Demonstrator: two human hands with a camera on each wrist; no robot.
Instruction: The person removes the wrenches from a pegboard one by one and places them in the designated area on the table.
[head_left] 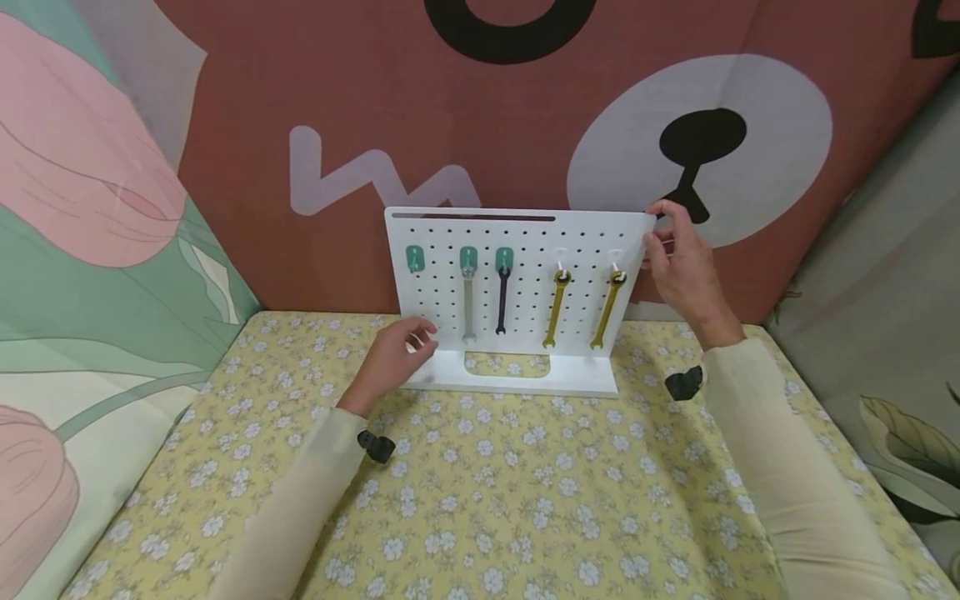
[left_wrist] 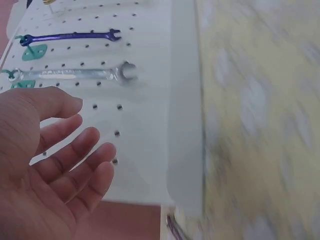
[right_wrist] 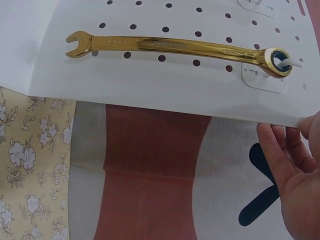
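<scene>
A white pegboard (head_left: 525, 293) stands upright on its flat foot on the table. My right hand (head_left: 684, 268) pinches its upper right edge, thumb at the front and fingers behind. By the lower left edge is my left hand (head_left: 395, 354), its fingers loosely curled around nothing. From green hooks hang a silver wrench (left_wrist: 75, 74) and a shorter purple wrench (left_wrist: 70, 36). Two gold wrenches hang on white hooks; the outer gold wrench (right_wrist: 170, 46) is close to my right hand, open jaw toward the foot. The leftmost green hook (head_left: 415, 258) carries nothing.
A yellow flowered cloth (head_left: 480, 492) covers the table. Close behind the board rises a reddish-brown printed cloth backdrop (head_left: 450, 100), with a green and pink printed cloth (head_left: 97, 167) at the left. The end of a slim metallic thing (left_wrist: 173, 227) shows past the board's side.
</scene>
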